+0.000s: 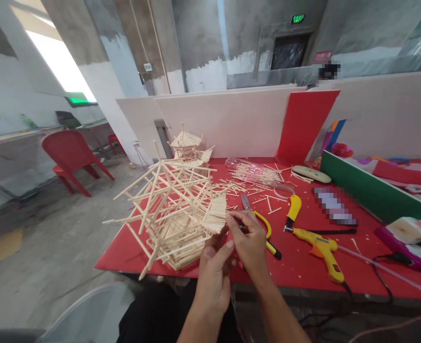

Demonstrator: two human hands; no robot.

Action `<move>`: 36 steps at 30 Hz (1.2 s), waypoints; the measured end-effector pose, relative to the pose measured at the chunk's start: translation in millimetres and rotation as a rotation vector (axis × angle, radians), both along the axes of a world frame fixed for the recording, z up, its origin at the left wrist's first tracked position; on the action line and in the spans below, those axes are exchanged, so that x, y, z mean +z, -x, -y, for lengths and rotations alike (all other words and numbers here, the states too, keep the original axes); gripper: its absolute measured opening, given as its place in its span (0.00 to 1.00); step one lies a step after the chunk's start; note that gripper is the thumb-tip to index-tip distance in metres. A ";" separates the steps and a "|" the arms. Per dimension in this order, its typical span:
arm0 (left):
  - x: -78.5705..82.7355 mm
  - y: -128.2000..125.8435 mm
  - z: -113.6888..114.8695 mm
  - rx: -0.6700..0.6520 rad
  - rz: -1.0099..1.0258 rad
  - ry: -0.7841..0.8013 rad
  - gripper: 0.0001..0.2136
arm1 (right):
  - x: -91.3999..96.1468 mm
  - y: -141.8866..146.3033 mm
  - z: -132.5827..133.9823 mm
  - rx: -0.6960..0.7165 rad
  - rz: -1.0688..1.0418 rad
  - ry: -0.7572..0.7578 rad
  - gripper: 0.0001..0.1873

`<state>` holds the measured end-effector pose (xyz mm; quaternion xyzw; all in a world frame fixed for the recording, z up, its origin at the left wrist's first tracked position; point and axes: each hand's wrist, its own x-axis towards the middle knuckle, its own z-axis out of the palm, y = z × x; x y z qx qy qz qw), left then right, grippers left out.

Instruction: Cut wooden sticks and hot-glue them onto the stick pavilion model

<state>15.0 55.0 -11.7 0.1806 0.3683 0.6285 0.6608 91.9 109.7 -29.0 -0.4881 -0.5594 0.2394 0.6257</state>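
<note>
A small panel of thin wooden sticks, laid side by side, is at the right side of the open-framed wooden stick model. My right hand pinches the panel's right edge between thumb and fingers. Just below, my left hand is closed at the lower edge, its fingers curled under the panel and partly hidden. Whether the panel touches the model's frame, I cannot tell. Behind stands a finished-looking stick pavilion with a pointed roof.
Loose sticks and a clear plastic bag of sticks lie on the red tabletop. Right of my hands are yellow-handled pliers, a yellow-handled cutter, a yellow glue gun with its cord, and a phone.
</note>
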 end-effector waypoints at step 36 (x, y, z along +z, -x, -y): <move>-13.8 10.2 3.9 0.036 0.023 0.121 0.19 | -5.9 -13.1 -0.6 0.064 0.092 0.038 0.13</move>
